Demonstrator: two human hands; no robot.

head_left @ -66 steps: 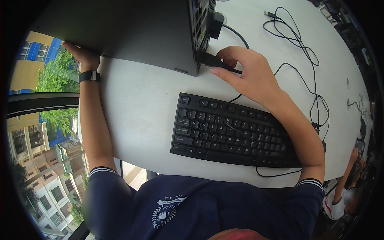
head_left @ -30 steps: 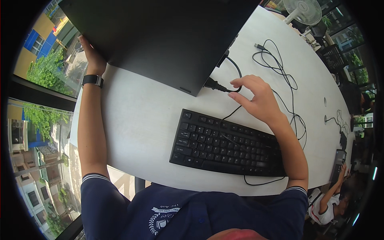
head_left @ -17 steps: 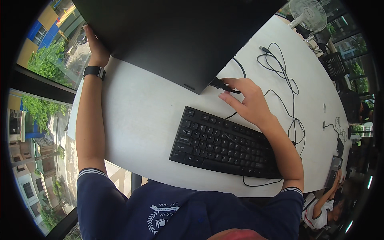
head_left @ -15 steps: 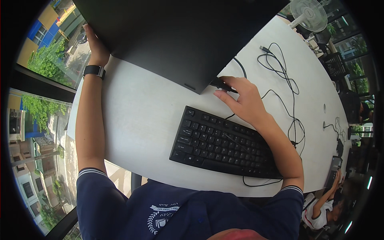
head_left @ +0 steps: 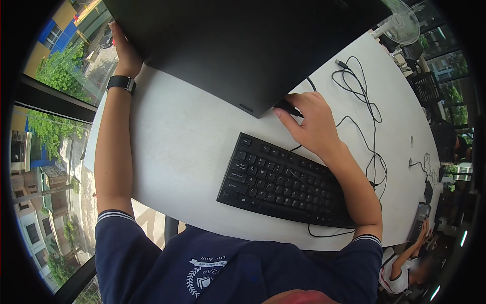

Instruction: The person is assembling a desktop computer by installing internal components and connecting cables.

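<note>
Black monitor (head_left: 243,45) gripped by left hand (head_left: 124,53); right hand (head_left: 311,124) pinches one plug (head_left: 286,107).

The monitor (head_left: 243,45) is plain matte black. The keyboard (head_left: 283,185) is black with white key legends. The surface (head_left: 177,147) is off-white. The cables (head_left: 362,106) are black. The watch (head_left: 121,82) has a black strap. The sleeves (head_left: 119,238) are navy, edged with thin white stripes at the cuffs. The fan (head_left: 402,23) is white.
</note>
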